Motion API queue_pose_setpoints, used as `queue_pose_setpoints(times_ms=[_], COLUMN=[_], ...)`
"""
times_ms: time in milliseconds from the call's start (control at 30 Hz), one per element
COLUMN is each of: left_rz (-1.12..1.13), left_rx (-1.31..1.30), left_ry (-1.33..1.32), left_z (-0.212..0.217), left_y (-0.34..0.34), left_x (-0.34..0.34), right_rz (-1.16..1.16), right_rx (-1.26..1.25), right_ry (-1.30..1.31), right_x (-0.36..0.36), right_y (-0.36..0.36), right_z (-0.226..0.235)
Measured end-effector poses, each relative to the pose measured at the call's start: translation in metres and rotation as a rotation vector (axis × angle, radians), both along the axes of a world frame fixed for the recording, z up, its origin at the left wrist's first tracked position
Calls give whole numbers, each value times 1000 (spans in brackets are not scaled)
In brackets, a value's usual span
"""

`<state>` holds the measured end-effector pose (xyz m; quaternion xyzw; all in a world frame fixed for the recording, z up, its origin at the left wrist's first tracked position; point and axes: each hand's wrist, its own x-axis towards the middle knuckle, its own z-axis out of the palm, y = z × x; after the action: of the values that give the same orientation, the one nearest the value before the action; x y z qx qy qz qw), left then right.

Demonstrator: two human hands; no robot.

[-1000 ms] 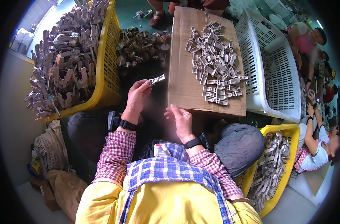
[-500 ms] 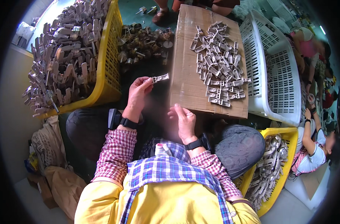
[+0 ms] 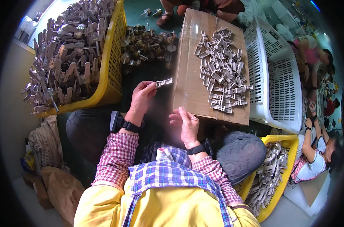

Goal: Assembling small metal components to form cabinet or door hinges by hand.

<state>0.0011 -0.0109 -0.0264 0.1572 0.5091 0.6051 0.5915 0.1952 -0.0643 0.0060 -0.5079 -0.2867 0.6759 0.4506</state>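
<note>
Head view: the landmark is the cardboard box [image 3: 187,75]. The left hand [image 3: 142,97] is positioned left of the box, with thumb and fingertips pinched on one end of a pale bracket [image 3: 164,82]. The bracket's free end points toward the box's left edge. The right hand [image 3: 188,126] is located at the box's near edge, fingers loosely spread, nothing visible in its grasp. A bracket pile [image 3: 223,72] lies on top of the box. Metal parts [image 3: 149,45] and a yellow basket [image 3: 112,64] stand left of the box; a white basket [image 3: 265,75] stands right of it.
</note>
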Motion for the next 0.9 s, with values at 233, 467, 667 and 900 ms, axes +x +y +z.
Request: queue_pose_setpoints(times_ms=[233,467,667,900], left_rz=[-112,-139,-236,-277], left_rx=[74,40,62,37], left_ry=[41,59,83,125], left_z=[15,18,16,15], left_y=[-2,-3,-4,-8], left_x=[8,11,13,21], right_rz=[94,53,54,66], right_rx=[-23,-39,-79,-62], right_ry=[-16,-9,-10,-32], right_x=[-1,-7,-4,-4], right_y=[-1,-6,-8,-9], right_z=[0,-2,-7,-9])
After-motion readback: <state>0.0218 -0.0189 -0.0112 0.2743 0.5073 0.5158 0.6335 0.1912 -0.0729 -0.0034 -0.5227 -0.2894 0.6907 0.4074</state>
